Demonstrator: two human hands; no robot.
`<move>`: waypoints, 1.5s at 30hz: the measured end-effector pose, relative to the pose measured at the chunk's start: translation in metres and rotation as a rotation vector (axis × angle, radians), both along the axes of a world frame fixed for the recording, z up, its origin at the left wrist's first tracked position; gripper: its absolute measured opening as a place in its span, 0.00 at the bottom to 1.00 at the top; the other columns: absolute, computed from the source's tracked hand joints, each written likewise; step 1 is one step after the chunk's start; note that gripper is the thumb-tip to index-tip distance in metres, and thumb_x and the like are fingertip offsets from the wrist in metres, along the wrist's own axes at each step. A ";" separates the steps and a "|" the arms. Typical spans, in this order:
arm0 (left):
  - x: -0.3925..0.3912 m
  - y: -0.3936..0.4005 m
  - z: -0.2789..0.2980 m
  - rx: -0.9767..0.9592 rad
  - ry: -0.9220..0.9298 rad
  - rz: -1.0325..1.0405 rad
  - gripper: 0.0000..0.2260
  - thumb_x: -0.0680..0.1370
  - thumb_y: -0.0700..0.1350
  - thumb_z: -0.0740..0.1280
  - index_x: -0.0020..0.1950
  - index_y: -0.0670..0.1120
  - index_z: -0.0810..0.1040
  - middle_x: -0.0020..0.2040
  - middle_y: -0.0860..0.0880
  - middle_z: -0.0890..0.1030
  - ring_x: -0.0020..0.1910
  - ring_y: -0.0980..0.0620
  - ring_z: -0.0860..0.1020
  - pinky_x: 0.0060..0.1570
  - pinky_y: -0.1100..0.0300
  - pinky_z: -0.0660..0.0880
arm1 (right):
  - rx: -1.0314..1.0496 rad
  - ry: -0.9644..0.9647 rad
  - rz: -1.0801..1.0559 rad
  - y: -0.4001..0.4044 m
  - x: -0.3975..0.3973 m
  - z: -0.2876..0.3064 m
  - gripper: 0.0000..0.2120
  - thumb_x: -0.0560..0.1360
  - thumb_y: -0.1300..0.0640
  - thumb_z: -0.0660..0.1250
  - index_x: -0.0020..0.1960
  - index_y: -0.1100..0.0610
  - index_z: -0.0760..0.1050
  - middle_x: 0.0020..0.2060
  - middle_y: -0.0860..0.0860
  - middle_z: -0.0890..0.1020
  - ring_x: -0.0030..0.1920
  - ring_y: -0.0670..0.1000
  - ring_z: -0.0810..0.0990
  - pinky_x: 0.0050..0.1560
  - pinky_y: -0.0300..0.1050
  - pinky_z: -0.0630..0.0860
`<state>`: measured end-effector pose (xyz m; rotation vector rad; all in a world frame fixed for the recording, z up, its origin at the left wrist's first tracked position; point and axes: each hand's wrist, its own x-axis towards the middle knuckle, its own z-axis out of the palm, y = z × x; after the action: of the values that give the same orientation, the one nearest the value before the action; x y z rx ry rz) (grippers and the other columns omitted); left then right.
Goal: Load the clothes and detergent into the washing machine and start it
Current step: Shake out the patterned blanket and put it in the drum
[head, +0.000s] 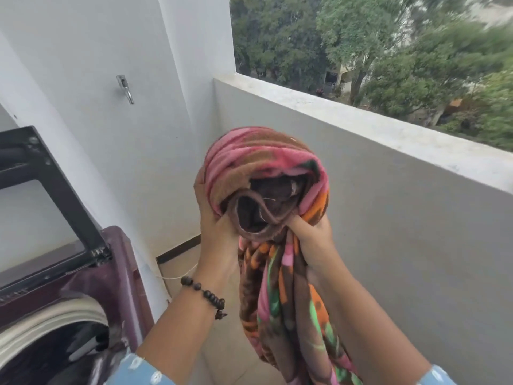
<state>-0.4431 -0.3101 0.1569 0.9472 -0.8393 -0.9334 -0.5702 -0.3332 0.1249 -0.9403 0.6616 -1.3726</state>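
Observation:
A thick fleece blanket [266, 168] in pink, brown, orange and green is bunched into a roll in front of me, its tail hanging down between my forearms. My left hand [213, 226] grips the roll from the left, fingers curled around its edge. From the right underside, my right hand [311, 234] grips the cloth with its fingers buried in the folds. The maroon top-load washing machine [122, 276] stands at the lower left with its dark-framed lid [55, 173] raised. Its drum opening [47, 348] is visible below. No detergent is in view.
A white wall with a metal tap [125, 87] rises behind the machine. A grey balcony parapet [361, 126] runs along the right, with trees beyond. Tiled floor [183, 268] shows between the machine and the parapet.

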 end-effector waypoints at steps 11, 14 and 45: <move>0.054 0.014 0.033 0.063 -0.856 -0.345 0.64 0.58 0.59 0.83 0.73 0.71 0.33 0.80 0.60 0.44 0.77 0.67 0.44 0.76 0.61 0.54 | -0.524 1.067 -0.070 -0.027 -0.038 0.039 0.31 0.62 0.51 0.74 0.64 0.45 0.71 0.51 0.45 0.81 0.53 0.46 0.79 0.54 0.48 0.76; 0.033 0.007 0.042 0.067 -1.305 -0.331 0.66 0.56 0.67 0.78 0.70 0.70 0.25 0.80 0.57 0.42 0.78 0.54 0.36 0.74 0.35 0.37 | -0.635 1.255 0.014 -0.025 -0.029 0.047 0.33 0.62 0.45 0.71 0.66 0.40 0.69 0.51 0.48 0.77 0.53 0.51 0.76 0.54 0.55 0.74; 0.028 -0.027 -0.012 0.008 -0.055 -0.169 0.43 0.64 0.48 0.80 0.75 0.44 0.64 0.68 0.43 0.76 0.66 0.45 0.76 0.64 0.43 0.74 | -0.040 0.207 -0.083 -0.039 -0.026 0.007 0.37 0.55 0.66 0.76 0.65 0.61 0.72 0.51 0.54 0.85 0.54 0.57 0.83 0.55 0.53 0.80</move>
<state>-0.4146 -0.3375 0.1452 0.9225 -0.9740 -1.0604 -0.5967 -0.3717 0.1319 -1.1073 0.8400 -1.3768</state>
